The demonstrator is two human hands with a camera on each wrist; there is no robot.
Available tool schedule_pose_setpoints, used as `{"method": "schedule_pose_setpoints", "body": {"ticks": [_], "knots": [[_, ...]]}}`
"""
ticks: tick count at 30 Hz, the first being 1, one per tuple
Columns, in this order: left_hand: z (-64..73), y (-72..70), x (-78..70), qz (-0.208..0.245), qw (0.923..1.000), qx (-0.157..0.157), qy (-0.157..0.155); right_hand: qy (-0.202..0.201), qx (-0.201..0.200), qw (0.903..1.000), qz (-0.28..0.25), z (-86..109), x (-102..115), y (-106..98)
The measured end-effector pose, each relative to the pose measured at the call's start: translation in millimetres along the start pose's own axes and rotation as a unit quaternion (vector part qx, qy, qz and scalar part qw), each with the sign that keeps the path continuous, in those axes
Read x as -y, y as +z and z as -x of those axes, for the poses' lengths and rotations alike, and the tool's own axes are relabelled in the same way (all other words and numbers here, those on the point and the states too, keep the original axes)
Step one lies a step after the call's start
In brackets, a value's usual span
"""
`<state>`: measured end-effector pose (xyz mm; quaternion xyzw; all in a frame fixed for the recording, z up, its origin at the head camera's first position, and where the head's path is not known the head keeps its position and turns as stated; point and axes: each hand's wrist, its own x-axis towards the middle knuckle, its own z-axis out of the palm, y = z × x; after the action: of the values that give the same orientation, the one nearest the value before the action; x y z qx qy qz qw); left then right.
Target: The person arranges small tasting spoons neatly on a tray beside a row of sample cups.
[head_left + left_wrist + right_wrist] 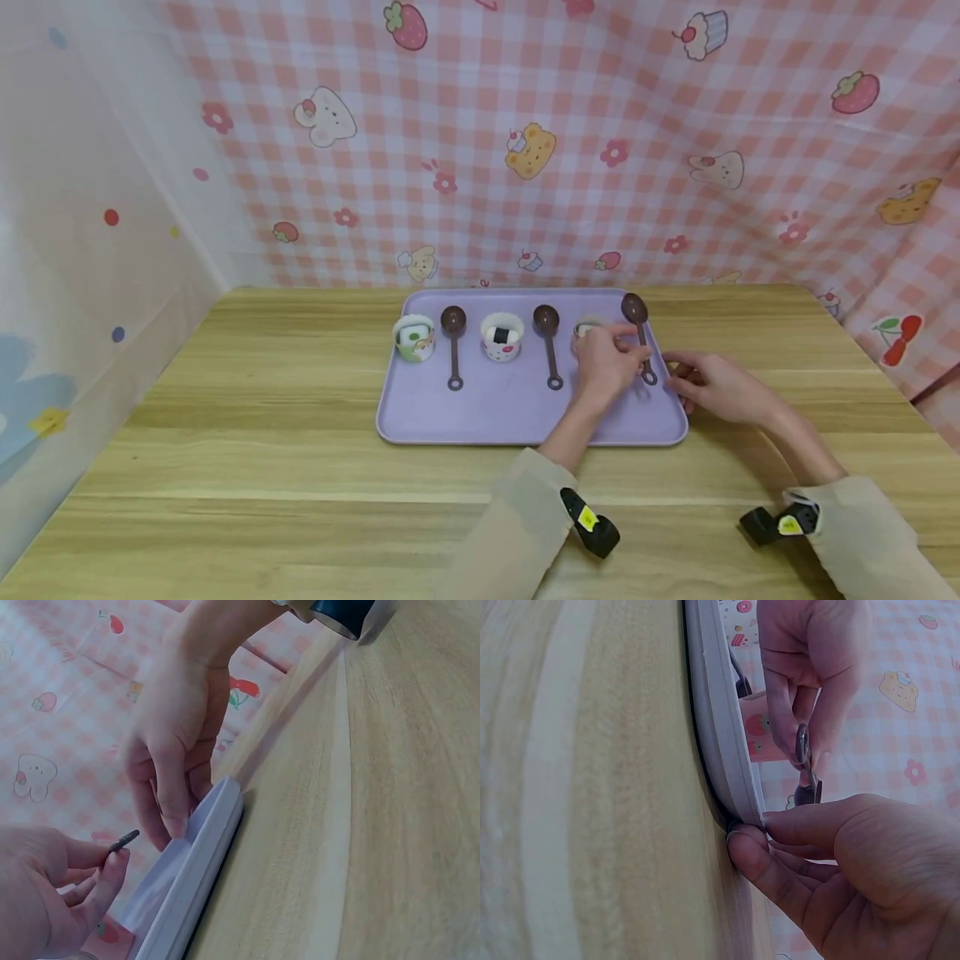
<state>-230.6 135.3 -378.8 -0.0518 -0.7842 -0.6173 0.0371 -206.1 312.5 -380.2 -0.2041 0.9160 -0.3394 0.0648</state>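
Observation:
A brown measuring spoon [634, 309] at the tray's right end is pinched by its handle between thumb and fingers of my left hand [609, 360]. In the left wrist view the handle's end [124, 841] sticks out past the fingertips. That hand partly covers a paper cup [588, 322]. My right hand [712, 385] grips the right edge of the lilac tray [465, 421], and the right wrist view shows the rim [739, 780] between its thumb and fingers.
On the tray stand a cup with a green-and-white piece [414, 337] and a cup with a black-and-white piece [502, 337]. Two more brown spoons [453, 333] [550, 337] lie beside them. The wooden table [262, 467] meets a pink checked cloth [465, 125] behind.

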Motion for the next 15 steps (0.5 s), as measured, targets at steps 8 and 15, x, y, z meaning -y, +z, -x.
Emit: {"method": "schedule_pose_setpoints", "body": {"ticks": [8,15], "knots": [[0.3,4.8,2.2,0.0,1.0,0.008,0.001,0.003,0.004,1.0,-0.002,-0.2,1.2,-0.4],[0.6,7.5,5.8,-0.044,0.9988,0.016,0.016,0.0,0.002,1.0,0.0,0.3,0.8,-0.4]]}}
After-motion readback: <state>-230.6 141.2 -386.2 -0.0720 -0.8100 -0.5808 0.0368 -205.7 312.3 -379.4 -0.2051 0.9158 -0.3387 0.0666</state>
